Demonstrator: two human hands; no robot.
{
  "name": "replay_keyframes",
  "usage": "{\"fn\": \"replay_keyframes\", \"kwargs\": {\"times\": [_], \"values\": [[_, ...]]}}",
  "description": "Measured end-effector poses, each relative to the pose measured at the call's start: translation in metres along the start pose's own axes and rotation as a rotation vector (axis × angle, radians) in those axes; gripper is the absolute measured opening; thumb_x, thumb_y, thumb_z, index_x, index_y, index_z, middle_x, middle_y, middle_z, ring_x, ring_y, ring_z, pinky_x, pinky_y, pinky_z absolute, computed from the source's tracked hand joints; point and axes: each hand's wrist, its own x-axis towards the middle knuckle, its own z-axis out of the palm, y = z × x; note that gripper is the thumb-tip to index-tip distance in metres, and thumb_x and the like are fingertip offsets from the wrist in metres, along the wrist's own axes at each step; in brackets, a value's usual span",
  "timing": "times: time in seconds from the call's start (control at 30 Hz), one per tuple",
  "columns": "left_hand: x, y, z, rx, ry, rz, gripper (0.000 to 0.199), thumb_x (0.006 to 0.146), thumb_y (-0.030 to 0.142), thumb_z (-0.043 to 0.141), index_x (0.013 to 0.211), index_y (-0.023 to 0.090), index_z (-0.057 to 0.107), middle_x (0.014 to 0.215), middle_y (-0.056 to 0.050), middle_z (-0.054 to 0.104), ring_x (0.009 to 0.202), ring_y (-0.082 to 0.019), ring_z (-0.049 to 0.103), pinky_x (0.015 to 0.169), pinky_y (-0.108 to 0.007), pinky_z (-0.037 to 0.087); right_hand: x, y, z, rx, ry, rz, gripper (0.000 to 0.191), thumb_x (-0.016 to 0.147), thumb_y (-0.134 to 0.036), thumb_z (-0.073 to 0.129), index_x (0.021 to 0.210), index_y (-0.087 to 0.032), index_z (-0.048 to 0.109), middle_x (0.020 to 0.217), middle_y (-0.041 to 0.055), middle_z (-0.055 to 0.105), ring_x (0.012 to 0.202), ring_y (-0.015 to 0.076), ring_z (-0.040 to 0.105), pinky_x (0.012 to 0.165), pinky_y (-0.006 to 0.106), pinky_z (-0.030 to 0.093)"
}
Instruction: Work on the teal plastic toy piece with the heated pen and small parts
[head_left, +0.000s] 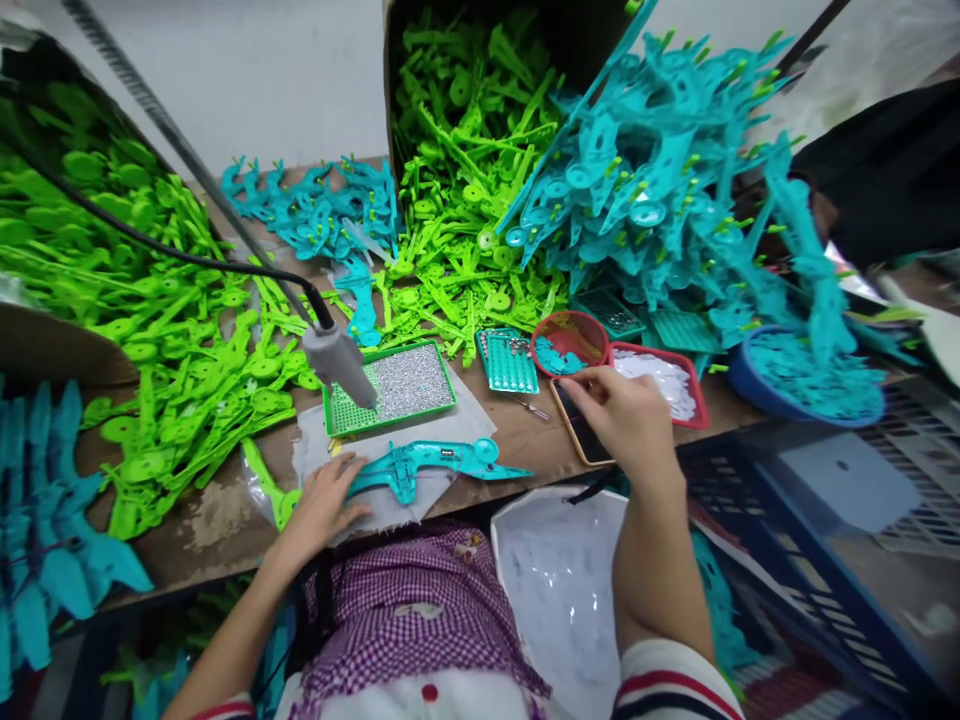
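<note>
Purple-checked apron cloth (420,590) lies nearest, with one white-rimmed container (559,493) beside it holding clear plastic, and one blue slatted crate (814,575) to the right. Above these, at the front edge of the counter (225,520), lies one long teal part (450,460) on a pale sheet (476,425). Of the two hands, the left hand (324,500) is flat and unclenched, its fingers over the left end of that part. The right hand (634,415) is bent above one phone (589,440), thumb and forefinger close together; from this angle I cannot tell whether anything is pinched between them.

Just past the teal part is one green tray (343,412), heaped with small silver pieces too many to count, its left side bare and perforated. One grey tool (330,355) hangs over that side. Further right come four more containers: one teal tray (511,375) with silver pieces toward its top, one round red bowl (574,325) of small teal pieces, one red rectangular tray (701,405) of flat white pieces, and one blue bowl (750,378) full of teal pieces.

Farther back, a teal pile (660,180) rises at the right, and one cardboard box (388,100) spills bright green parts (472,210) onto the counter, uncountable in their tangle.
</note>
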Motion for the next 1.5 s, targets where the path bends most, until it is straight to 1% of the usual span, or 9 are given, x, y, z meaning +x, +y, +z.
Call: {"fn": "replay_keyframes", "kwargs": {"times": [0.23,0.4,0.57,0.77,0.93,1.07,1.2,1.33,1.5], "values": [[0.035,0.102,-0.033,-0.696,0.023,0.215,0.072,0.083,0.051,0.066,0.144,0.027,0.038,0.149,-0.011,0.044,0.137,-0.029,0.040,0.113,-0.046,0.033,0.014,-0.075,0.046,0.204,-0.026,-0.557,0.023,0.096,-0.033,0.052,0.083,-0.019,0.065,0.066,-0.0014,0.070,0.054,0.0104,0.055,0.069,0.030,0.035],[0.093,0.150,-0.027,-1.279,-0.124,0.223,0.057,0.081,0.065,0.059,0.110,0.016,0.061,0.081,-0.004,0.062,0.076,-0.016,0.060,0.074,-0.030,0.050,0.038,-0.083,0.074,0.300,-0.035,-0.471,0.029,0.096,-0.041,0.049,0.081,-0.022,0.066,0.073,-0.0004,0.072,0.060,0.0121,0.057,0.073,0.032,0.036],[0.088,0.124,-0.016,-1.502,0.002,-0.120,0.054,0.074,0.069,0.064,0.075,0.016,0.055,0.050,0.011,0.023,0.043,-0.005,0.019,0.043,-0.018,0.020,0.067,-0.052,0.114,0.382,0.062,-0.017,0.034,0.095,-0.046,0.045,0.091,-0.020,0.067,0.087,0.0053,0.069,0.079,0.0186,0.061,0.077,0.033,0.045],[0.053,0.088,-0.012,-1.585,0.189,-0.277,0.046,0.072,0.060,0.072,0.078,0.016,0.060,0.055,0.006,0.043,0.048,-0.006,0.038,0.049,-0.020,0.034,0.117,-0.064,0.193,0.191,-0.351,0.017,0.032,0.094,-0.024,0.042,0.117,-0.014,0.063,0.123,0.0142,0.063,0.114,0.0249,0.058,0.098,0.038,0.043],[0.026,0.074,-0.001,-1.544,0.270,-0.309,0.047,0.073,0.059,0.073,0.090,0.015,0.066,0.060,0.004,0.050,0.047,-0.005,0.039,0.049,-0.020,0.032,0.146,-0.073,0.227,0.060,-0.492,0.180,0.038,0.090,-0.016,0.045,0.126,-0.009,0.056,0.128,0.0211,0.060,0.120,0.0313,0.056,0.102,0.045,0.042],[0.023,0.067,0.007,-1.329,0.248,-0.278,0.048,0.079,0.062,0.064,0.091,0.015,0.068,0.060,0.003,0.052,0.047,-0.006,0.036,0.048,-0.021,0.029,0.148,-0.068,0.226,0.144,-0.449,0.192,0.031,0.091,-0.019,0.045,0.118,-0.013,0.059,0.122,0.0164,0.065,0.112,0.0274,0.062,0.098,0.043,0.046],[0.042,0.071,0.020,-0.873,0.238,-0.106,0.039,0.093,0.052,0.047,0.094,0.019,0.069,0.077,-0.004,0.065,0.071,-0.017,0.059,0.069,-0.029,0.045,0.141,-0.066,0.209,0.635,-0.320,0.266,0.031,0.090,-0.028,0.046,0.119,-0.017,0.052,0.122,0.0113,0.061,0.073,0.0146,0.066,0.068,0.031,0.055],[0.063,0.076,0.043,-0.378,0.295,0.114,0.026,0.097,0.031,0.044,0.096,0.021,0.068,0.112,-0.009,0.070,0.110,-0.024,0.059,0.101,-0.044,0.036,0.121,-0.060,0.174,1.001,-0.245,0.278,0.022,0.084,-0.030,0.051,0.105,-0.022,0.053,0.105,0.0045,0.062,0.059,0.0080,0.057,0.055,0.025,0.050],[0.068,0.067,0.062,-0.130,0.266,0.212,0.023,0.097,0.025,0.045,0.102,0.021,0.067,0.115,-0.008,0.070,0.104,-0.022,0.062,0.096,-0.041,0.037,0.065,-0.052,0.121,1.234,-0.240,0.326,0.030,0.089,-0.045,0.037,0.088,-0.022,0.055,0.081,0.0031,0.058,0.061,0.0125,0.055,0.055,0.028,0.048]]}}
